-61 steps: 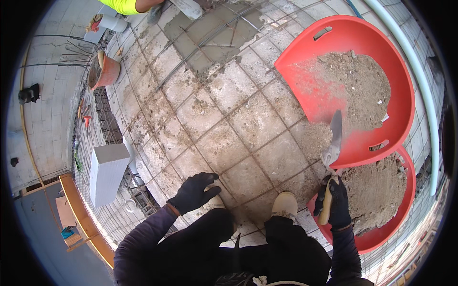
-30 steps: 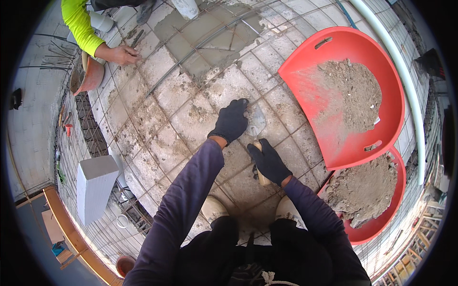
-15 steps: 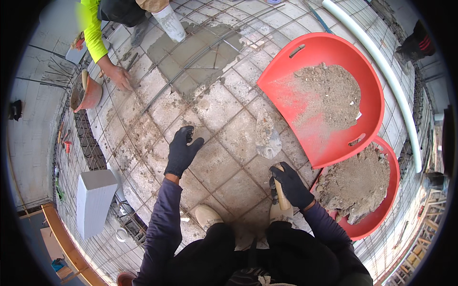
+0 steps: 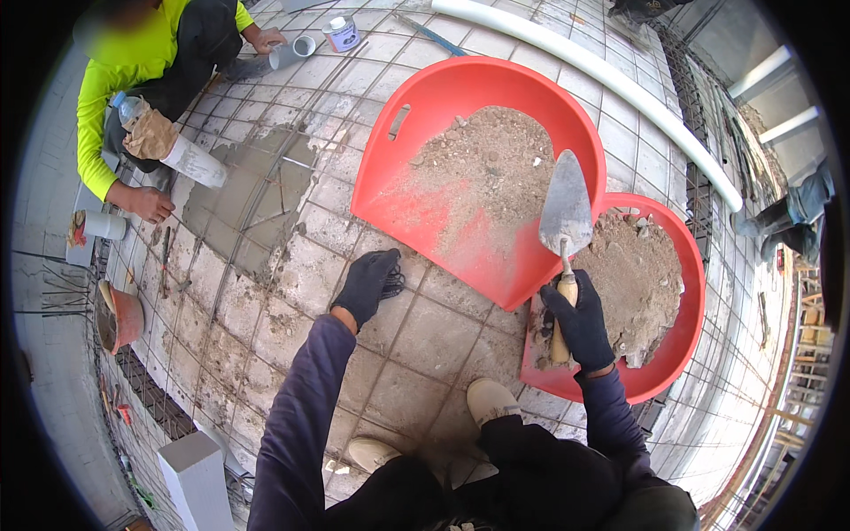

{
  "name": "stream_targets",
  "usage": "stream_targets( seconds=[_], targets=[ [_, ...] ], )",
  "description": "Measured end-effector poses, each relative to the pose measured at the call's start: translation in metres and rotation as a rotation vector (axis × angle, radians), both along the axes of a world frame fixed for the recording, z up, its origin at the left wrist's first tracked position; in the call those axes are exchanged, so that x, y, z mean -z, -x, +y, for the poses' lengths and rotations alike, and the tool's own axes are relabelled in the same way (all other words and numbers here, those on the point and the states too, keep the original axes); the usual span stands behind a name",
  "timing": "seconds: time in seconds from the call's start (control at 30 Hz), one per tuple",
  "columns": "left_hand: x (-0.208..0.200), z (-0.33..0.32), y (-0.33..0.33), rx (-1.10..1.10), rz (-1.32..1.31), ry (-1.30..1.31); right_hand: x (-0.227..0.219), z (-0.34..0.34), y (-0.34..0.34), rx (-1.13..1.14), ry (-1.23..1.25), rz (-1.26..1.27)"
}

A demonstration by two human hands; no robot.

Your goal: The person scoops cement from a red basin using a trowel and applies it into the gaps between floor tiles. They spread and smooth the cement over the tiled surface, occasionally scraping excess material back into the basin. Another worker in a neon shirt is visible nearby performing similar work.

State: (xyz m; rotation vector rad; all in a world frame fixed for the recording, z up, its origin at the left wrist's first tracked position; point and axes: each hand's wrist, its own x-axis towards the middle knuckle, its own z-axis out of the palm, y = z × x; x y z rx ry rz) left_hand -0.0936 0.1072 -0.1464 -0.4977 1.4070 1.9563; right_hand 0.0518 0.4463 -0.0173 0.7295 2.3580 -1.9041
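Note:
My right hand [image 4: 579,324], in a black glove, is closed around the wooden handle of a pointed trowel [image 4: 567,205]. Its grey blade points away from me, over the edge of a red scoop-shaped tub [image 4: 403,190] that holds a heap of dry sandy mix [image 4: 496,155]. Partly beneath it, a second red tub [image 4: 689,257] carries a lumpier grey-brown mix [image 4: 633,296], close to my right hand. My left hand [image 4: 367,285], also gloved, hovers over the rebar grid with fingers loosely curled and apart, holding nothing.
A co-worker in a yellow sleeve [image 4: 93,150] crouches far left beside a wet mortar patch [image 4: 217,203]. A rebar mesh [image 4: 425,345] spans the floor. Around it are a white pipe [image 4: 602,75], a small can [image 4: 341,34], a mortar bucket [image 4: 127,317] and a pale foam block [image 4: 193,478].
My view has swung right, toward the tubs. My right hand has raised the trowel from beside my boot to over the tubs, its blade pointing away. The co-worker's other hand now grips a grey pipe piece.

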Motion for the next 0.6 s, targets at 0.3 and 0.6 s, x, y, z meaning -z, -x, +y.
stream_targets(
  seconds=[0.3, 0.6],
  targets=[
    [-0.021, 0.090, 0.040, -0.289, 0.218, -0.220, 0.031, 0.132, 0.109, 0.271, -0.333, 0.169],
    [-0.111, 0.108, 0.142, -0.086, 0.475, -0.315, 0.054, 0.144, 0.150, 0.365, -0.228, 0.290]
  ],
)
